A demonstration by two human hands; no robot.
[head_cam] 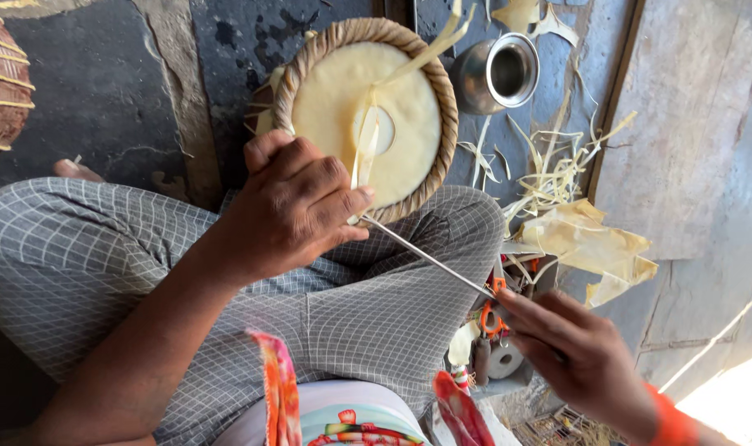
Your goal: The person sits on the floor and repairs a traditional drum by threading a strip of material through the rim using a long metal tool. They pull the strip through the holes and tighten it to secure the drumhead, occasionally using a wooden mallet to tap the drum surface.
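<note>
1. Look at the round basket piece (368,116) resting on your lap against the left knee: its face is pale cream and smooth, its rim is a thick coiled band of tan fibre, and a small pale disc sits near the middle.
2. A pale leaf strip (365,153) runs from your left fingers up across the face and off past the top rim (its upper end leaves the view).
3. Your left hand (289,206) is curled nearly closed, thumb and fingers pinching the strip at the lower rim of the basket piece and touching the near end of a thin metal needle (425,258).
4. Your right hand (578,355) is narrowly closed, fingertips gripping the far end of that needle, which slants across your right knee.
5. Just beside the right hand sits a cluster of small tools with orange-handled scissors (490,310).
6. To the right of the basket piece lie loose leaf scraps (587,239); a steel cup (496,74) stands on the dark floor, near the rim.
7. Bare floor shows to the left of the piece; the right side is crowded.
</note>
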